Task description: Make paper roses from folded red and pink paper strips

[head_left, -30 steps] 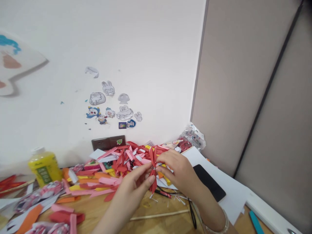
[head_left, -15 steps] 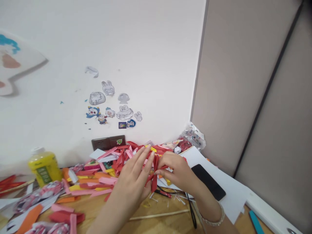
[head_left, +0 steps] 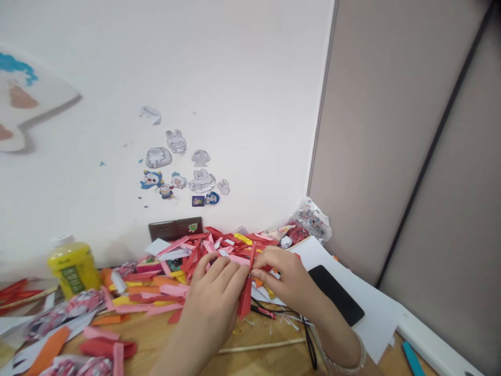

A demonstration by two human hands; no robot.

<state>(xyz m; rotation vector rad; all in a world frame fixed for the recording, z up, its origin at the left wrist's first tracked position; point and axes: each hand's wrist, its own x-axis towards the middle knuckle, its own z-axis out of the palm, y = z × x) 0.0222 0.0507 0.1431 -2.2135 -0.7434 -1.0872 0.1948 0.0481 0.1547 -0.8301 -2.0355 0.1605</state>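
Observation:
Between my two hands stands a folded red paper piece [head_left: 246, 300], long and narrow, roughly upright with its lower end near the tabletop. My left hand [head_left: 219, 290] grips it from the left, fingers curled, thumb hidden behind the hand. From the right, my right hand [head_left: 279, 271] pinches the same piece about halfway up between thumb and forefinger. Behind them spreads a heap of folded paper strips [head_left: 164, 290] in red, pink, orange and yellow.
On the left stands a yellow bottle [head_left: 74, 269]. A black phone [head_left: 337, 295] lies on white paper [head_left: 376, 318] at right. A brown case [head_left: 176, 228] leans against the white wall. A thin wooden stick [head_left: 262, 345] and a red pen [head_left: 264, 312] lie in front.
My left hand's fingers, stretched out before, have curled down around the red paper piece. My right hand keeps its pinch with little movement. The view has shifted slightly.

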